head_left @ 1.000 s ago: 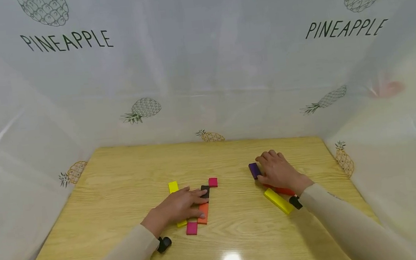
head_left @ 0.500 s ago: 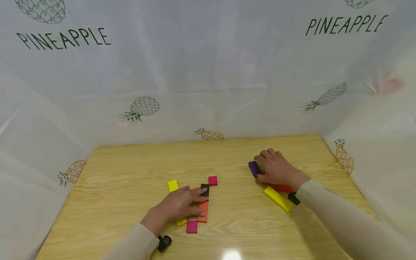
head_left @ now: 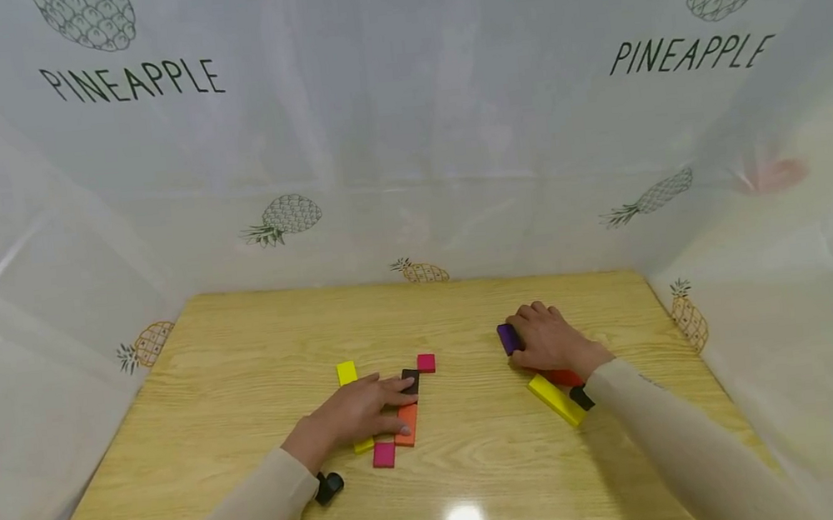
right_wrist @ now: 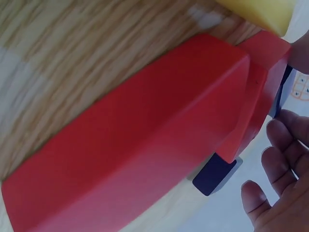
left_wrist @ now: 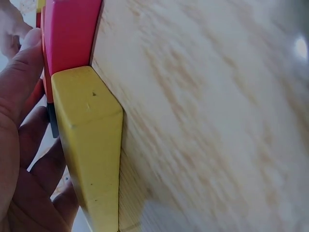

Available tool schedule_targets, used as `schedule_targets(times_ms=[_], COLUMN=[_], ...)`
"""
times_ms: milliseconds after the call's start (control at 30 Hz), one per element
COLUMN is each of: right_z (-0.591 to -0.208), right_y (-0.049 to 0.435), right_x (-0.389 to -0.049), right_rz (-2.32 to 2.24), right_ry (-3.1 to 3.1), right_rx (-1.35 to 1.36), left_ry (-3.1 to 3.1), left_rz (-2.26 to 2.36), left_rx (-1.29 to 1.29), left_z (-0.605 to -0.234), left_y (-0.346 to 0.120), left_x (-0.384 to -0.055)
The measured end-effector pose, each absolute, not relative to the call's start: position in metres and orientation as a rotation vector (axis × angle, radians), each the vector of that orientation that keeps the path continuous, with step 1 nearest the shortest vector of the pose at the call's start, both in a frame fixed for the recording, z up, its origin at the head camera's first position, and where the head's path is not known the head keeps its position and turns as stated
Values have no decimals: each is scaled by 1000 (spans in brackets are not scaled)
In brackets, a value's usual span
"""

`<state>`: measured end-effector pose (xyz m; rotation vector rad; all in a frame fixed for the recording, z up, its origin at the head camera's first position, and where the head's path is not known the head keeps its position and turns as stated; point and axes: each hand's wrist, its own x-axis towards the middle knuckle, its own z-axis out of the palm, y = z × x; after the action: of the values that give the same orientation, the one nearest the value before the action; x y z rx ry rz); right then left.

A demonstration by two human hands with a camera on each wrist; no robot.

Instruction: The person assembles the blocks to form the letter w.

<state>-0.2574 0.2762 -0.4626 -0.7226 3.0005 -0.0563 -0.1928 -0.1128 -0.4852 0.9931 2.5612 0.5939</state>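
Note:
My left hand (head_left: 359, 410) lies over a group of flat blocks in the head view, fingers spread. Its fingertips rest on a black block (head_left: 411, 384) and an orange block (head_left: 406, 425). Under the palm runs a long yellow block (left_wrist: 94, 140), partly hidden; a pink block (head_left: 384, 455) adjoins it in front. Farther right, my right hand (head_left: 549, 338) pinches a dark purple block (head_left: 509, 339) between thumb and fingers. Below that hand lie red blocks (right_wrist: 145, 130), largely covered in the head view. A second dark block (right_wrist: 215, 174) shows beside them in the right wrist view.
Another pink block (head_left: 426, 364) touches the black block's far corner. A loose yellow block (head_left: 556, 401) lies slanted near my right wrist. The wooden table (head_left: 280, 332) is bordered by a pineapple-print sheet (head_left: 404, 127) at the back and both sides.
My right hand and wrist have shifted slightly left, with the purple block in nearly the same place. The left hand and the blocks under it have stayed still.

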Motion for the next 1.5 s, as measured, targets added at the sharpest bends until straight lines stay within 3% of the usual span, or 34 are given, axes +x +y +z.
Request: schedule_targets(times_ms=[1500], right_z=[-468], right_y=[276], right_x=[-255], right_rz=[14], right_ry=[3084], right_rx=[-813], left_ry=[2557], left_rz=[634], left_rx=[1000], left_z=[-486], left_y=[-113], left_x=[-190])
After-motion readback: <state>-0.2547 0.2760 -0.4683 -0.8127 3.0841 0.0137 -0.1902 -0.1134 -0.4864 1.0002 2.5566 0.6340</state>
